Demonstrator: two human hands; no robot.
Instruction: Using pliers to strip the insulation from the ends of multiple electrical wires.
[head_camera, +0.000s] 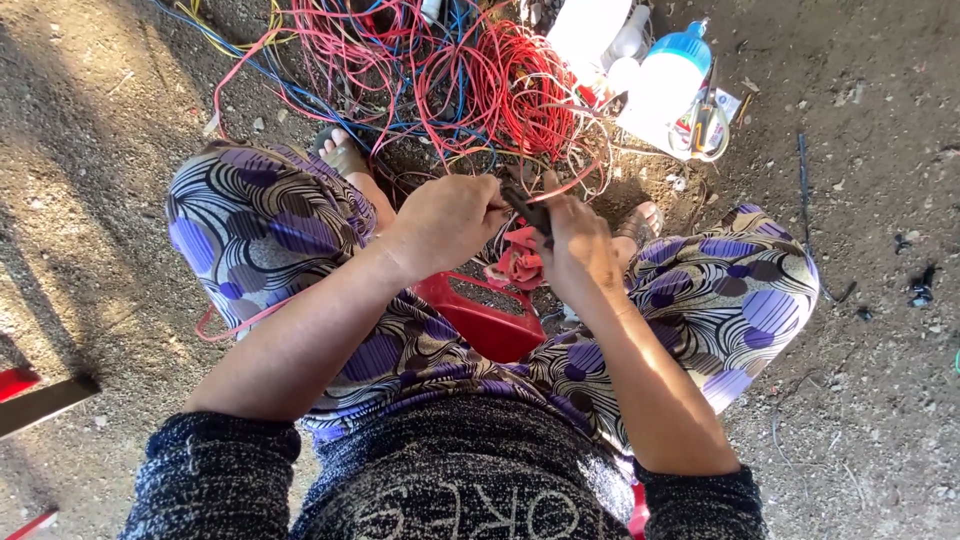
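A dark cutting tool (528, 211) is gripped by the right hand (580, 250); a thin red wire (575, 183) beside it is pinched in the closed left hand (445, 222). Tangled wires (470, 80) are seen beyond both hands.

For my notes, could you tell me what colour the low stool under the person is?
Red, seen in the head view: the plastic stool shows between the knees.

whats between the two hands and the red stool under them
In the head view, a crumpled bunch of pink-red wire hangs between the hands and the red stool.
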